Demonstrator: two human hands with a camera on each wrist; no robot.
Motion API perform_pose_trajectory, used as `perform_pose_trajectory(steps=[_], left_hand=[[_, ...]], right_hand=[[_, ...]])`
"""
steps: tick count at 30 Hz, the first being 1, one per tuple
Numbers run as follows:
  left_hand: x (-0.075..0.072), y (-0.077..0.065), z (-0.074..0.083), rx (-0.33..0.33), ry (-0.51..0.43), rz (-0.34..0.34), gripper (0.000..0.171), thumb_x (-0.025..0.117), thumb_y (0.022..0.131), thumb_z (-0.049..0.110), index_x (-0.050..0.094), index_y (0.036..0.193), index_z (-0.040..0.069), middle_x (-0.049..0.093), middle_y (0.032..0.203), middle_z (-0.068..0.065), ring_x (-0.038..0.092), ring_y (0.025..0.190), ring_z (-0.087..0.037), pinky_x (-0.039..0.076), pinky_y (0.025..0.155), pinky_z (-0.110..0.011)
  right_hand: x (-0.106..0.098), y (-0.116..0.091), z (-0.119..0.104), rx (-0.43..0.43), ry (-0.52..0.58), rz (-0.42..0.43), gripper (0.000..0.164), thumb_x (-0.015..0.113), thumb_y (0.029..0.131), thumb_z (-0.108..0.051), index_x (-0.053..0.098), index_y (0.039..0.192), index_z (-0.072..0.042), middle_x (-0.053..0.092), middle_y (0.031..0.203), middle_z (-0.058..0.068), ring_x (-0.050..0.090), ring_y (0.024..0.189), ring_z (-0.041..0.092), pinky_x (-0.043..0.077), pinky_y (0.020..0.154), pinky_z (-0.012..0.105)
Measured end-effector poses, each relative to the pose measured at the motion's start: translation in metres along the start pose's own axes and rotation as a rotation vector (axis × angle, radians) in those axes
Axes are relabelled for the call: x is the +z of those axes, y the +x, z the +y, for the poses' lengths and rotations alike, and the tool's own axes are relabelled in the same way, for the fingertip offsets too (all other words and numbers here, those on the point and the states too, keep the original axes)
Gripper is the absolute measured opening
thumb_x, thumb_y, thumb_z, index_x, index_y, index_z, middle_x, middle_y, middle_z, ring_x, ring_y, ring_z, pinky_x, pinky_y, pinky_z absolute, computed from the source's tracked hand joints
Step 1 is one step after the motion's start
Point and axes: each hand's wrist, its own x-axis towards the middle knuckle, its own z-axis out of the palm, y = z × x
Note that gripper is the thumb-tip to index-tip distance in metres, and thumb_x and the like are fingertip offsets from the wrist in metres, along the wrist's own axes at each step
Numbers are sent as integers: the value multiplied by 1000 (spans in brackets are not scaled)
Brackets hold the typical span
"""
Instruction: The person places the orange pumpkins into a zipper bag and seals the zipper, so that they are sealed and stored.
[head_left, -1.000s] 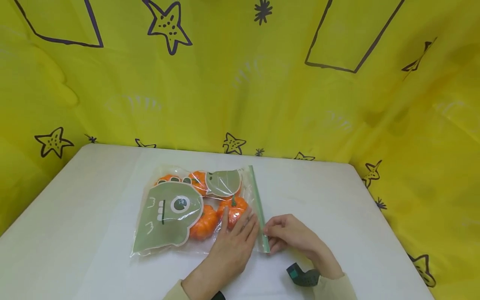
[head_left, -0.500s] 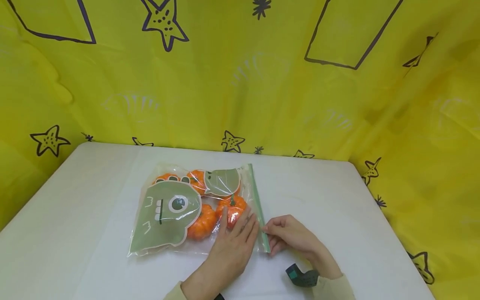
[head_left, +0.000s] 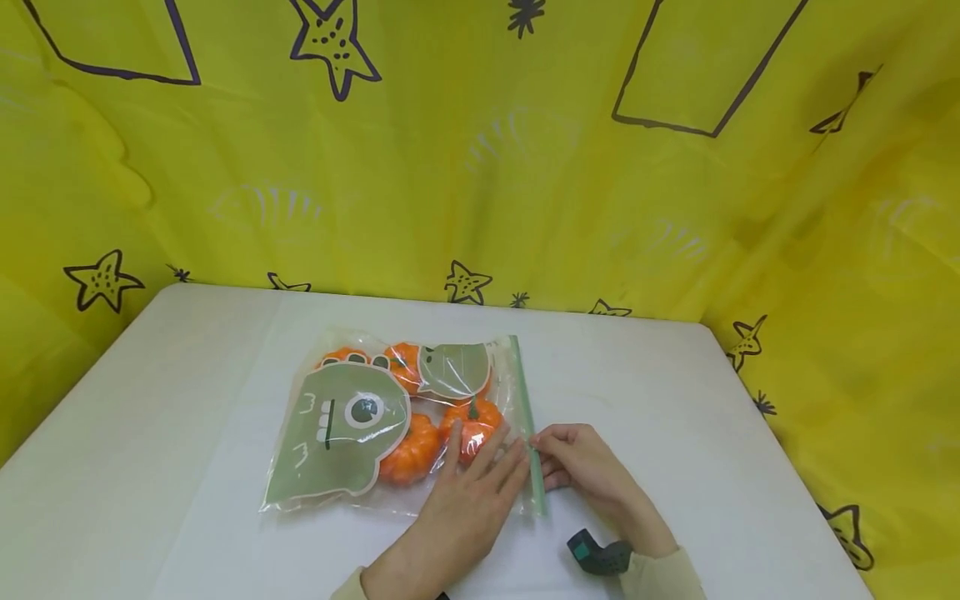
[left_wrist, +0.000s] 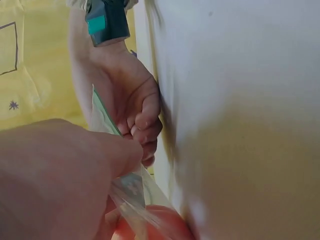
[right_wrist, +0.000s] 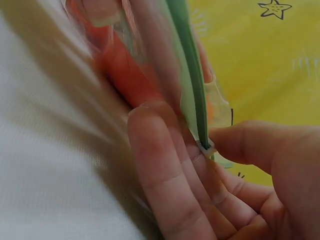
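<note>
A clear zip bag (head_left: 333, 467) printed with green cartoon monsters lies flat, with several small orange toy pumpkins (head_left: 411, 450) inside. My left hand (head_left: 468, 508) rests on the bag's near right part with straight fingers, partly over one pumpkin (head_left: 472, 425). At the bag's right edge runs a green zip strip (head_left: 522, 392). My right hand (head_left: 588, 467) pinches this strip between thumb and index finger. In the right wrist view a small pale slider (right_wrist: 206, 148) shows on the green strip at those fingertips. The left wrist view has my left thumb (left_wrist: 120, 150) close by the strip.
The bag lies on a white table (head_left: 615, 367). A yellow curtain (head_left: 420, 183) with drawn stars hangs behind and beside it. A dark wrist device (head_left: 600, 554) sits on my right forearm, just above the tabletop.
My right hand has moved away from the bag's near corner, farther up along the green strip. The bag and my left hand have shifted slightly to the right.
</note>
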Motion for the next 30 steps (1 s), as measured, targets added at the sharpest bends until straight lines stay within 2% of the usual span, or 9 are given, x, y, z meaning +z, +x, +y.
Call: perform_pose_trajectory(steps=[6,10,12,18,21,24,30], left_hand=[[-4,-2,3,26,18,-27,60,61,95,30,40,151,24,33,161,6,17,154,-23,22,117,-66],[-5,-2,6,29,0,-15,63,64,92,29,41,150,23,33,161,5,16,154,-24,21,117,-67],[-4,-1,7,21,-22,15,61,64,92,28,42,149,22,34,161,4,17,154,-25,21,117,-67],[2,3,7,-46,-30,177,58,62,92,26,45,147,16,34,160,-6,25,151,-27,22,117,-65],[3,5,7,-84,-3,201,60,64,91,28,45,147,15,32,161,-7,26,151,-28,22,118,-63],[3,5,6,-88,21,167,60,63,92,31,46,147,15,32,161,-6,25,151,-27,23,118,-63],[0,1,6,-46,31,63,60,59,94,35,44,149,16,27,164,-6,19,153,-28,19,119,-64]], right_hand=[[0,2,0,-3,-12,68,25,53,98,-12,64,103,10,69,75,0,65,65,9,58,60,22],[0,3,-1,-3,-30,116,25,55,97,-13,64,102,10,68,73,0,63,65,8,57,59,21],[-1,2,-1,0,-27,121,26,54,98,-13,64,103,10,67,72,0,63,64,8,57,59,21],[-3,0,-3,-13,-14,75,27,54,98,-13,64,103,11,69,74,1,64,63,8,57,58,21],[-5,-1,-4,-18,-9,40,26,53,98,-13,63,103,11,69,75,1,65,63,8,58,59,23],[-5,-1,-4,-11,-8,27,26,52,99,-13,62,103,11,69,76,1,66,64,8,59,60,24],[-6,-2,-3,1,-14,50,27,53,99,-13,62,103,12,68,74,0,64,63,8,59,61,23]])
